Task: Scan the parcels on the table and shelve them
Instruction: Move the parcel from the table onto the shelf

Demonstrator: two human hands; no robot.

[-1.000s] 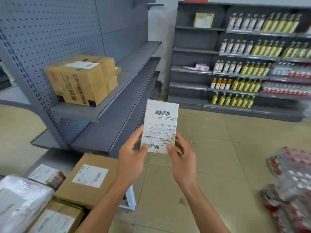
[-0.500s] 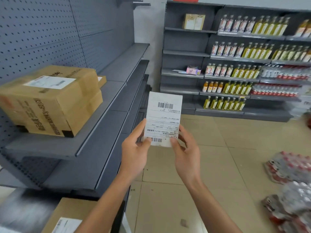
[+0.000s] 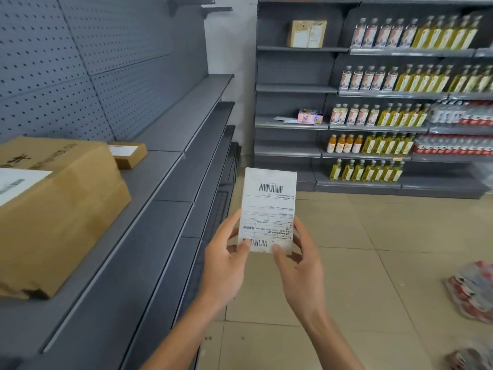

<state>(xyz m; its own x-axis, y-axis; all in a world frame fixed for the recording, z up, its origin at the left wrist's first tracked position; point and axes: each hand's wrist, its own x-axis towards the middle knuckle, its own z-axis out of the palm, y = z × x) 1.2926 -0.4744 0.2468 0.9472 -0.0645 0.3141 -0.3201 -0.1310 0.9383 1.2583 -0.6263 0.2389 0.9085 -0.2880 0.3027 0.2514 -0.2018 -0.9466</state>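
White and flat, the small parcel [image 3: 268, 209] stands upright at the centre of the frame, label side to the wearer, both barcodes showing. It is held out in the air over the floor, just right of the grey shelf [image 3: 149, 209], touching nothing else. The left hand [image 3: 226, 259] pinches its lower left corner, thumb on the front by the lower barcode, fingers curled behind. The right hand [image 3: 298, 263] mirrors that at the lower right corner, thumb tip pressed on the face. Gripped low like this, the printed face stays uncovered, which I'd guess is for reading or scanning it. No scanner is in sight.

At the left edge of the frame, a big cardboard box [image 3: 53, 209] already sits on that shelf, and a smaller brown box [image 3: 128, 154] lies just behind it, both with labels up. Free shelf surface runs on beyond them, so this one probably goes there. Bottles [image 3: 386, 116] line the far rack at upper right.
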